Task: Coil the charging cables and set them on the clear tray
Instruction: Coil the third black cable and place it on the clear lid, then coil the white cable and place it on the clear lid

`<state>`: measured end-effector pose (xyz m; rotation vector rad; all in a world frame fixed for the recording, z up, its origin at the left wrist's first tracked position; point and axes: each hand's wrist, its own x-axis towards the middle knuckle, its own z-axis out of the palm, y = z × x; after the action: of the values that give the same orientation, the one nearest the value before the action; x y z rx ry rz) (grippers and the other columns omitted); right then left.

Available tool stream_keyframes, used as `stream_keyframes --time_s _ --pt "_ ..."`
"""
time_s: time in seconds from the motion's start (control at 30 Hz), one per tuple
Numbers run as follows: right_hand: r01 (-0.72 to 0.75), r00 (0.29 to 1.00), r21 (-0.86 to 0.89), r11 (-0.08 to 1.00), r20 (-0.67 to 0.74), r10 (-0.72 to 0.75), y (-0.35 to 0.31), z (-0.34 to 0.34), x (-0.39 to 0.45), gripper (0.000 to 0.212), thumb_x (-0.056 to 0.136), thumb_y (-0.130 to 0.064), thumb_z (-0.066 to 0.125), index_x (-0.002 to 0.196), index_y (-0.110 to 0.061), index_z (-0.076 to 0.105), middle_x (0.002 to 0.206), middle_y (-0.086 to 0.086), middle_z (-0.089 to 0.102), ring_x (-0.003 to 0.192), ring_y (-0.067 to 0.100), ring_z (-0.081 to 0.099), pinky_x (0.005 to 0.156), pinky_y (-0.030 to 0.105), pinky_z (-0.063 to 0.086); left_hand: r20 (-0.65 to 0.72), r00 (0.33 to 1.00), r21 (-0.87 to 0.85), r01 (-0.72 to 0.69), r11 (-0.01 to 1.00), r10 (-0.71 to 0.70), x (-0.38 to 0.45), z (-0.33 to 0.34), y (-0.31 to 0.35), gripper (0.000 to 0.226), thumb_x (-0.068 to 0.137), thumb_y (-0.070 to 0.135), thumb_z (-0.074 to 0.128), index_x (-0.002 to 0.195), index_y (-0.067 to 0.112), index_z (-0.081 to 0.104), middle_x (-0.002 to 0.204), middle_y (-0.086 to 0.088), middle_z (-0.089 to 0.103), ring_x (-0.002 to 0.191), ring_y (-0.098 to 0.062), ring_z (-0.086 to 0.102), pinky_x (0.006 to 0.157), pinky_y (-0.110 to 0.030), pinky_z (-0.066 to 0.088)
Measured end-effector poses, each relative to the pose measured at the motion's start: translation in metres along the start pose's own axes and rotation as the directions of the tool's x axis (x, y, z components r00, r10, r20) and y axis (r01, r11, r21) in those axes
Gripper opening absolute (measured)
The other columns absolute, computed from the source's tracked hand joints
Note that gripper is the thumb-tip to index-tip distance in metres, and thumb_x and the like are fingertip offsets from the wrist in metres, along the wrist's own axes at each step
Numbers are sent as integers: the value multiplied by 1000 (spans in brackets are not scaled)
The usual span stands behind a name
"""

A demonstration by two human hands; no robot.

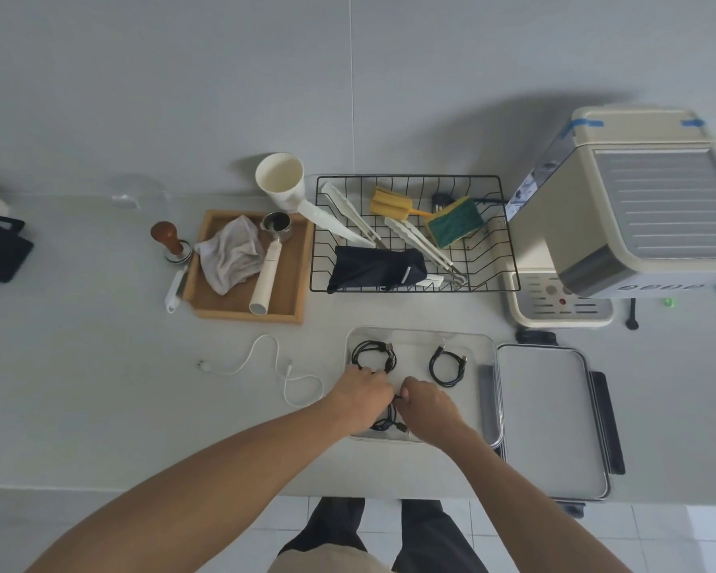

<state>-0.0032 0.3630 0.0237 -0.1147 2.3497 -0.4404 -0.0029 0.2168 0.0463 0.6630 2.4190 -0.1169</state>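
Hands are meeting over the near half of the clear plastic tray: the left hand and right hand are both pinching a half-wound black cable hanging between them. Two finished black coils are lying at twelve o'clock and one o'clock. The loose white charging cable is sprawling at nine o'clock beyond the tray, its length running left-right, nearer the left hand.

Black coiled cables on clear tray, white cable on pale grey worktop, green-yellow sponge in black wire basket, cream coffee machine, tan wooden tray.
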Motion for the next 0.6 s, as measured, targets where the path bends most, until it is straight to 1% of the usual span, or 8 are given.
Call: stream_keyframes --time_s 0.1,0.17,0.2,0.27,0.33,0.4,0.47,0.6 --pt "-25 1000 -4 1000 -6 25 0 -3 2 23 101 -22 43 107 -5 56 106 16 67 85 33 58 71 36 43 -62 998 -94 -14 995 8 -4 -6 -6 27 93 1 55 118 5 63 118 -14 59 108 -34 62 75 -37 38" --pt "-38 999 -19 999 -13 38 -2 -7 2 24 101 -23 43 109 -6 58 107 15 67 88 33 59 74 36 46 -170 986 -231 -35 972 -5 -9 -9 -15 24 95 6 53 115 8 65 110 -10 63 100 -31 65 74 -38 45" --pt "-37 999 -28 999 -12 37 -2 -10 2 24 100 -23 45 108 -6 59 107 13 67 92 34 62 77 37 48 -228 974 -314 -53 948 -21 -12 -10 -21 23 97 10 52 114 10 67 107 -7 65 97 -29 66 76 -39 51" --pt "-29 1000 -54 998 -4 29 -4 -15 2 23 100 -25 46 106 -9 61 107 12 68 96 35 65 82 38 53 -313 946 -462 -77 883 -81 -22 -14 -35 23 101 17 49 113 15 70 104 0 67 93 -22 66 80 -39 54" --pt "-24 1000 -78 997 -10 24 -8 -23 3 23 100 -26 46 103 -10 62 105 11 69 95 34 65 82 39 54 -356 914 -596 -60 801 -196 -33 -17 -52 24 102 21 51 115 19 72 106 5 67 92 -15 66 82 -30 52" --pt "-16 1000 -80 997 -26 14 -16 -33 7 23 99 -23 45 97 -8 62 98 10 68 89 31 64 77 36 53 -364 867 -715 -26 699 -340 -44 -15 -71 21 101 20 55 112 20 73 104 8 69 90 -13 66 80 -27 53" --pt "-4 999 -98 995 -54 -2 -29 -45 9 23 99 -20 43 88 -7 59 89 8 65 81 29 62 70 34 49 -340 814 -807 5 591 -471 -54 -9 -89 20 99 19 57 111 18 74 105 6 72 92 -12 67 83 -30 56" --pt "32 973 -100 994 -223 -54 -69 -69 16 27 99 -23 42 84 -9 60 77 5 64 72 27 64 69 36 56 -198 699 -937 72 343 -687 -74 15 -117 19 97 17 59 108 16 75 106 3 75 96 -15 68 87 -30 55"
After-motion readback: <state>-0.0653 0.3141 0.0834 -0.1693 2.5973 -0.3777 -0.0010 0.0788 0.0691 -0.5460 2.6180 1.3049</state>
